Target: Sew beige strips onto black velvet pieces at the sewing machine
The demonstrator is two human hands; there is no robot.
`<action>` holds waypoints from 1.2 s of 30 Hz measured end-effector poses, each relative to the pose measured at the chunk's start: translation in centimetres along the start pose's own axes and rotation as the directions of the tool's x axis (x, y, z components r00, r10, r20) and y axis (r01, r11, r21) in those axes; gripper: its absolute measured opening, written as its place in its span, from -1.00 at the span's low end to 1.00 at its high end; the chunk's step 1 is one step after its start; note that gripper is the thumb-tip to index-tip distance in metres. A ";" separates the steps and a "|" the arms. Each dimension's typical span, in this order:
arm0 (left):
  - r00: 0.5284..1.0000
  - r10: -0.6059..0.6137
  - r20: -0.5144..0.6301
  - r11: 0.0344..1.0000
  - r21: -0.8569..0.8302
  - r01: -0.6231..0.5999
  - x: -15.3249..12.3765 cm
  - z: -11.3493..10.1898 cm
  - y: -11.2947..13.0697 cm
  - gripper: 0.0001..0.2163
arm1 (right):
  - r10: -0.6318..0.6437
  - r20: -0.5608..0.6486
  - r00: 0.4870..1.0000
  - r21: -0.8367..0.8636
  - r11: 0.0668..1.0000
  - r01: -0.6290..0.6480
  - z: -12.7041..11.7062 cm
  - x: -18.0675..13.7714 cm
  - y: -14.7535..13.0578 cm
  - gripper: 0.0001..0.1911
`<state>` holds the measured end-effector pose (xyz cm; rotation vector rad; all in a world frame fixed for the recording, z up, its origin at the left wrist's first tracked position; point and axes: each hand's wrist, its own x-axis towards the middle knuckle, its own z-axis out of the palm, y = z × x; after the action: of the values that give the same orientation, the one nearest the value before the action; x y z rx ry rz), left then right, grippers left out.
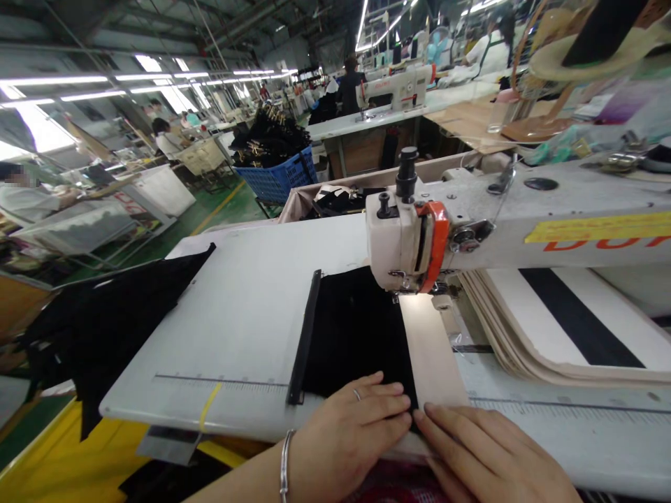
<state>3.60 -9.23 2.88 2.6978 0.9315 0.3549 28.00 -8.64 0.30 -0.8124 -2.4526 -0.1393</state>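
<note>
A black fabric piece (354, 335) lies on the white table (241, 307) under the head of a sewing machine (414, 237). A beige strip (427, 342) lies along its right edge, running to the needle. My left hand (351, 433) rests flat on the near end of the black fabric, fingers stretched out, a ring and a bracelet on it. My right hand (487, 454) lies flat beside it, fingertips on the near end of the beige strip. A black zipper strip (305, 335) runs along the fabric's left edge.
A stack of beige pieces with a black stripe (566, 321) sits to the right under the machine arm. Loose black cloth (105, 328) hangs off the table's left side. A blue crate (277, 178) and other people at sewing tables are farther back.
</note>
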 end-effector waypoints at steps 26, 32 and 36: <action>0.997 0.025 -0.078 0.985 0.170 -0.012 5.0 -0.4 -6.5 -0.74 | 0.193 0.127 0.973 0.001 0.981 -0.195 2.5 4.1 4.1 -0.63; 0.997 0.021 -0.080 0.982 0.188 -0.006 6.3 -0.4 -8.4 -0.77 | 0.191 0.145 0.971 -0.027 0.982 -0.189 2.8 5.7 5.1 -0.63; 0.997 0.000 -0.079 0.983 0.185 0.014 7.4 -0.8 -9.4 -0.81 | 0.204 0.140 0.969 -0.069 0.978 -0.196 3.1 6.5 5.5 -0.61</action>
<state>3.71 2.64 1.60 2.8665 1.0443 0.3935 25.38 0.03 0.75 -1.1246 -2.4935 -0.0744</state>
